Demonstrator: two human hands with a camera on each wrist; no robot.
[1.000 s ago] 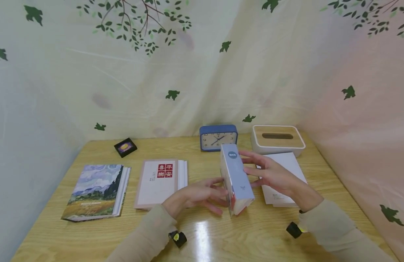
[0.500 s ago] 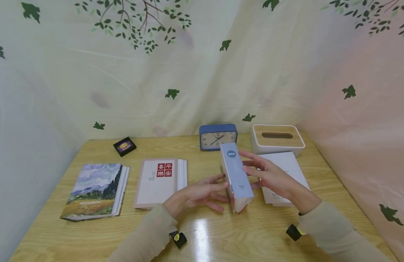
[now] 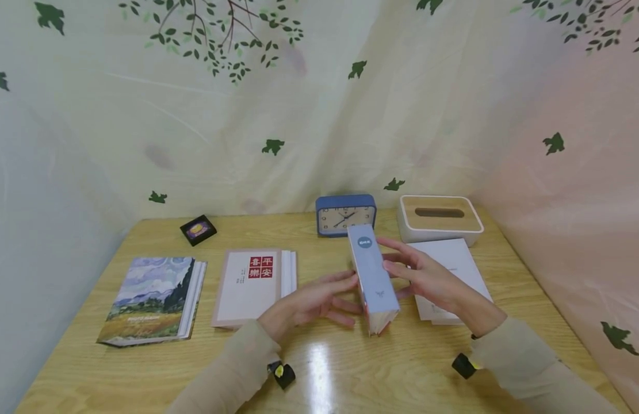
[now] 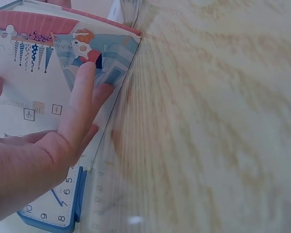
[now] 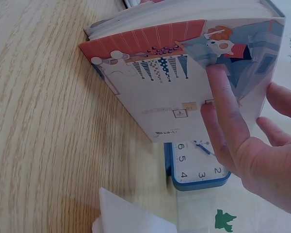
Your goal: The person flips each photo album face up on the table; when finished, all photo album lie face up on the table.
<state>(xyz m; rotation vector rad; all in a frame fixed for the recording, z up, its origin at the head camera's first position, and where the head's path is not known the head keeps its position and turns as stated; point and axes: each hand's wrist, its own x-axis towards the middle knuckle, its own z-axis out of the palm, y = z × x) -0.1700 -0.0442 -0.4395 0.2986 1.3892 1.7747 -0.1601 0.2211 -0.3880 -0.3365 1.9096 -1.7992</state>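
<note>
A thick book point(image 3: 373, 270) stands on the table with its light blue spine up, between my two hands. Straight, spread fingers of my left hand point(image 3: 314, 302) touch its left cover. Against its right cover and spine edge lie the extended fingers of my right hand point(image 3: 435, 280). In the left wrist view, an illustrated cover point(image 4: 34, 90) with a red awning shows behind the left hand point(image 4: 43, 158). A similar awning picture is on the cover point(image 5: 169, 94) in the right wrist view, where fingertips of the right hand point(image 5: 254, 153) rest on it.
A landscape-covered book point(image 3: 148, 302) and a pinkish book point(image 3: 247, 293) lie at left. Behind are a small black framed item point(image 3: 198, 230), a blue clock point(image 3: 346, 217) and a wood-topped tissue box point(image 3: 438, 221). A white book point(image 3: 448, 259) lies beneath the right forearm's reach.
The upright book's spine has shifted very slightly left, the right hand with it. The left fingers sit a little higher beside the cover. Other things stay in place.
</note>
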